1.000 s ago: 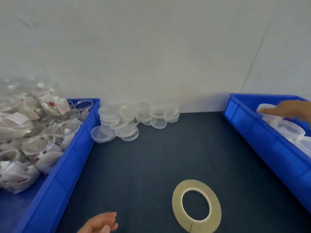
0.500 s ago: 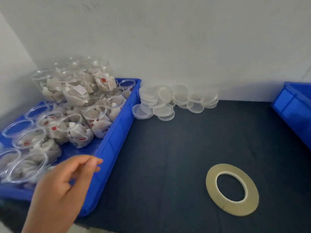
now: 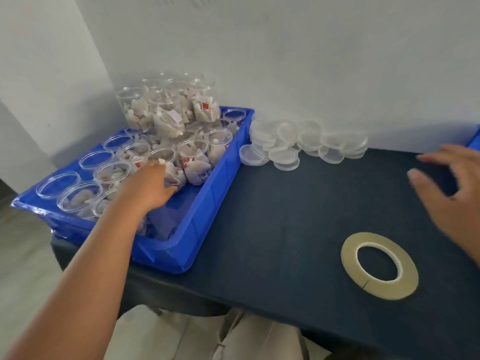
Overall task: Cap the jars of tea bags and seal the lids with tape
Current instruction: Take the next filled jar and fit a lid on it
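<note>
Leftward, blue bin [image 3: 213,193] holds uncapped teabag jars [image 3: 192,157]; left grip [image 3: 148,188] unclear, right grip [image 3: 452,201] spread.

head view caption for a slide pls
Left hand reaches into the blue bin of uncapped tea-bag jars; right hand hovers open above the table near lids and tape roll.

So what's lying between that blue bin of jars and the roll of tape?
Nothing: in the head view, only bare dark cloth stretches from the blue bin to the tape roll.
</note>
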A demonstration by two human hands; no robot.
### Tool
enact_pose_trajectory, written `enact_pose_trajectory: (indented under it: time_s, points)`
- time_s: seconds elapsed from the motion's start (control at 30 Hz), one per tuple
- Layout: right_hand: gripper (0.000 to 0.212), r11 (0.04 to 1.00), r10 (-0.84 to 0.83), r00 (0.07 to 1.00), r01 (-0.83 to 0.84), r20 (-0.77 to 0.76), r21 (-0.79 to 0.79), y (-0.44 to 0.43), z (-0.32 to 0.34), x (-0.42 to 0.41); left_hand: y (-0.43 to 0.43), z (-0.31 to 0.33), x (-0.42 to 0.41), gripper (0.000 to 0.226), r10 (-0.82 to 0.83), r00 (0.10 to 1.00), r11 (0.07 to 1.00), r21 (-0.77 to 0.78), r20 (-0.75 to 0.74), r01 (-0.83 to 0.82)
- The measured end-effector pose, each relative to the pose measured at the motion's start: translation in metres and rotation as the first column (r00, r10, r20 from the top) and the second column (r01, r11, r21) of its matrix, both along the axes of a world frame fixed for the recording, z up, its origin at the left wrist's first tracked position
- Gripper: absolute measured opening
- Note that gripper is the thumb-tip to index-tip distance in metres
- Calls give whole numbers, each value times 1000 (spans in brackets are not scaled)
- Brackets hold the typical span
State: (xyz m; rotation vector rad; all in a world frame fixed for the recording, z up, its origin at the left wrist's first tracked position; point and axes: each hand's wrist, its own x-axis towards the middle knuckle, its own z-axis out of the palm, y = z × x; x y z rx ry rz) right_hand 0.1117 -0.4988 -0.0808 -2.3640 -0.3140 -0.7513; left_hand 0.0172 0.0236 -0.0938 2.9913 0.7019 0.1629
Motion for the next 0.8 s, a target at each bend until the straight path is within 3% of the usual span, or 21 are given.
enact_pose_trajectory:
  time_s: [0.07,0.17,0.27,0.33,0.4,0.53,0.63,0.7,0.8]
  points:
    - [41,997,71,996,-70,-57,7,15,-19,-28,3,3,9,52,15,1000,999,35,-15,-14]
    - [25,987,129,978,-111,-163,115,31,-41,-57,-1,7,14,57,102,991,995,9,92,-103]
    - [16,972,169,946,-113,-277,205,43,-61,-76,0,13,19,11,171,984,982,73,48,-174]
    - [12,960,211,936,-143,-283,242,47,-67,-85,3,16,14,21,167,980,972,150,109,-182]
    - [15,953,217,938,-143,-272,268,48,-67,-88,-2,21,0,23,96,951,977,156,294,-147]
    - [31,937,228,908,-106,-352,333,50,-58,-77,-29,36,-32,9,-72,824,969,-158,561,192]
    - [28,943,286,852,-170,-438,285,58,-51,-43,-67,52,-52,19,-72,689,784,-386,721,486]
    - [24,949,314,794,-271,-520,159,71,-50,-12,-98,55,-63,35,-73,639,661,-443,766,605]
    - [20,897,318,767,-434,-557,-85,100,-62,40,-147,25,-62,39,-212,664,677,-382,717,629]
